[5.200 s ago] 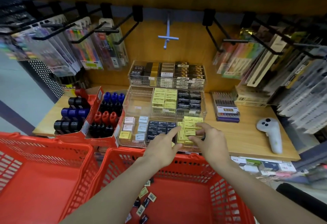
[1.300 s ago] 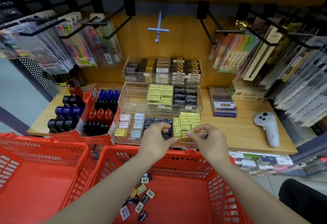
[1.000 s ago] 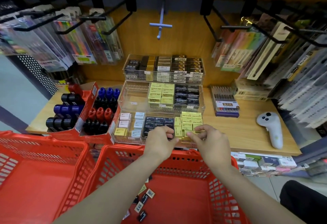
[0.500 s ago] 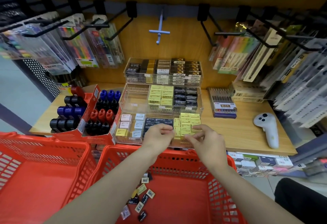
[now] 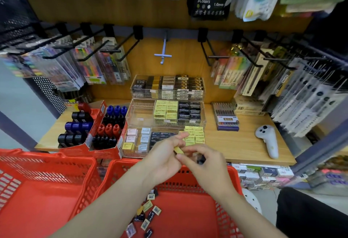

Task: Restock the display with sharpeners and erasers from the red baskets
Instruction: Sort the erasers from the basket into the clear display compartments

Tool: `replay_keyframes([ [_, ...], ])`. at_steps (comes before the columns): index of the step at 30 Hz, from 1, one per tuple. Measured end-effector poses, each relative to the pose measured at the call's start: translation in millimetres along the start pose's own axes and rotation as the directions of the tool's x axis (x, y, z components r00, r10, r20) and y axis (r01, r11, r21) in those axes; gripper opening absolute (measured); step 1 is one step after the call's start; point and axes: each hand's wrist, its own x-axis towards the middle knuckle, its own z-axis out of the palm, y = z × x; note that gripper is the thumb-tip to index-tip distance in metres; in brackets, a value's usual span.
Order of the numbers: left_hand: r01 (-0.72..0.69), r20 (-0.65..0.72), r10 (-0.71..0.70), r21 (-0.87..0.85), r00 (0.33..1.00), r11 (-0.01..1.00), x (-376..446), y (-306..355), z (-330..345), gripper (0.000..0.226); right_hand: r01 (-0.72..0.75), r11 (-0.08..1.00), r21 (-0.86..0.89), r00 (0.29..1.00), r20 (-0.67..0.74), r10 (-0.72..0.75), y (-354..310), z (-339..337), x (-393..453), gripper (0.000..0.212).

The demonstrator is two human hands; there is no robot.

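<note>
My left hand (image 5: 163,157) and my right hand (image 5: 204,165) meet above the far rim of the right red basket (image 5: 190,220). Between the left hand's fingertips is a small yellow eraser (image 5: 178,150), and the right hand's fingertips touch it. A small dark item (image 5: 201,159), probably an eraser, sits inside the right hand's curled fingers. Just beyond them stands the clear tiered display (image 5: 140,114) with yellow erasers (image 5: 194,134), black ones and pastel ones. Several loose erasers (image 5: 147,214) lie in the right basket. Sharpeners (image 5: 109,128) fill a red cardboard box to the left.
A second red basket (image 5: 37,200) stands at the left, with nothing visible in it. A white controller (image 5: 268,141) and a pen box (image 5: 227,120) lie on the wooden shelf (image 5: 235,147) to the right. Black hooks with hanging pen packs (image 5: 88,66) jut out above.
Both hands have drawn back from the front tier toward me and come together, now with a yellow eraser between them. The view has tilted upward.
</note>
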Motion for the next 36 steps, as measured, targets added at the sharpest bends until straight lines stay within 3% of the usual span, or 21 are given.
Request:
replay_keyframes([
  [2,0.01,-0.007,-0.01,-0.061,1.0,0.998,0,0,1,0.03,-0.031,0.999,0.016,1.0,-0.007,0.031,2,-2,1,0.013],
  [5,-0.004,-0.009,0.004,-0.078,1.0,0.997,-1,5,-3,0.033,-0.235,0.943,0.235,0.969,-0.025,0.247,14,-12,7,0.011],
  [7,-0.034,-0.052,0.036,0.027,0.998,0.999,1,9,-8,0.038,-0.362,0.88,0.308,0.921,-0.028,0.389,27,-21,10,0.01],
  [11,-0.056,-0.156,0.098,0.251,0.983,0.966,12,8,-16,0.027,-0.416,0.888,0.195,0.895,-0.087,0.438,54,-32,22,0.013],
  [15,-0.076,-0.244,0.175,0.369,0.954,0.927,26,2,-25,0.03,-0.371,0.926,-0.067,0.923,-0.137,0.36,75,-35,35,0.015],
  [20,-0.081,-0.25,0.198,0.41,0.948,0.909,41,-1,-24,0.029,-0.036,0.918,-0.395,0.989,-0.149,-0.026,89,-29,35,0.02],
  [25,-0.128,-0.271,0.255,0.41,0.928,0.903,49,-2,-23,0.022,0.17,0.865,-0.472,0.965,-0.099,-0.244,104,-21,29,0.016],
  [36,-0.12,-0.299,0.306,0.509,0.904,0.852,55,-5,-32,0.027,0.05,0.919,-0.39,0.986,-0.128,-0.109,107,-17,32,0.009],
])
